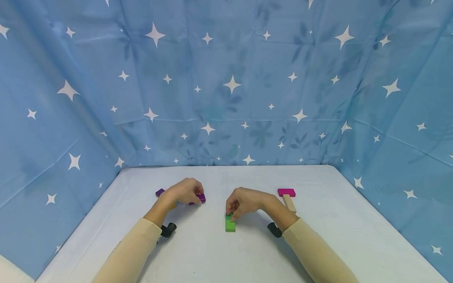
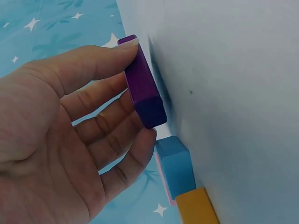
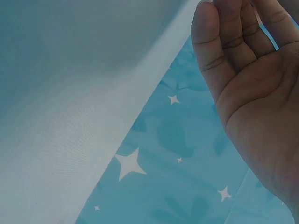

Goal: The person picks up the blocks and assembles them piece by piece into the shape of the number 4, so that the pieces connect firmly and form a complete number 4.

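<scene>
My left hand (image 1: 186, 191) pinches a purple block (image 1: 198, 199) between thumb and fingers, over the left half of the table. In the left wrist view, that hand (image 2: 70, 126) has its thumb on one face of the purple block (image 2: 142, 84) and its fingers behind. Near the table's middle, my right hand (image 1: 245, 202) pinches the far end of a green block (image 1: 230, 226) with thumb and fingertips. From the right wrist, the palm and curled fingers of this hand (image 3: 261, 93) show, but the fingertips run out of the picture and the green block is hidden.
Beside the left forearm lie another purple block (image 1: 160, 192), a yellow block (image 2: 197, 206) and a blue block (image 2: 176, 165). A magenta block (image 1: 286, 192) and a plain wooden block (image 1: 289, 203) lie right of the right hand. A starry blue curtain (image 1: 226, 106) borders the white table (image 1: 212, 259).
</scene>
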### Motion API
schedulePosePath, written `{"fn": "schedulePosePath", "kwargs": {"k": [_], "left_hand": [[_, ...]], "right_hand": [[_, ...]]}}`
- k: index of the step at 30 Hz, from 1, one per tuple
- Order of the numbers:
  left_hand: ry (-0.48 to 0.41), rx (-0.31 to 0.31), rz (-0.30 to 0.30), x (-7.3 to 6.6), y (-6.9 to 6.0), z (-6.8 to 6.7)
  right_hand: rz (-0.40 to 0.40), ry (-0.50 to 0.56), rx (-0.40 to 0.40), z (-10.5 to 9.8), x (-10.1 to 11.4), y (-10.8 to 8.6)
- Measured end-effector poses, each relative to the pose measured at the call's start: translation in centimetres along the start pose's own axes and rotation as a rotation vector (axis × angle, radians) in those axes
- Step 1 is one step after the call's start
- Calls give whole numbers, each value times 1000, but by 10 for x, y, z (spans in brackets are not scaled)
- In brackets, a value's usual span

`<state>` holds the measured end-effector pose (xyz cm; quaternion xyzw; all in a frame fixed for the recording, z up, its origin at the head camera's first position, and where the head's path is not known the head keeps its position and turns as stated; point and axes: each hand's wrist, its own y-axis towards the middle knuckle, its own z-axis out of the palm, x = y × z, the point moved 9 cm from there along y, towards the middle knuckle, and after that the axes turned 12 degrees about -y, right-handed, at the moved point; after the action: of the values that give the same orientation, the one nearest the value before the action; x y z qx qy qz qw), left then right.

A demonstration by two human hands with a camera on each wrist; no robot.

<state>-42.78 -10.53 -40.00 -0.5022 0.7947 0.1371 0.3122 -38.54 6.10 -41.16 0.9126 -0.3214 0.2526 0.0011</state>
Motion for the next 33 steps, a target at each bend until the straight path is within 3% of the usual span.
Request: {"fn": "schedulePosePath", "kwargs": {"k": [9, 14, 24, 33], "left_hand": [[31, 2, -1, 4, 1, 2], [28, -11, -19, 12, 1, -8], [52, -53, -144, 32, -12, -30], [79, -36, -231, 44, -21, -35]], "right_hand": [[0, -16, 0, -1, 1, -1], [4, -12, 1, 0, 0, -1], [11, -1, 4, 1, -2, 0], [9, 11, 7, 1, -1, 0]]}}
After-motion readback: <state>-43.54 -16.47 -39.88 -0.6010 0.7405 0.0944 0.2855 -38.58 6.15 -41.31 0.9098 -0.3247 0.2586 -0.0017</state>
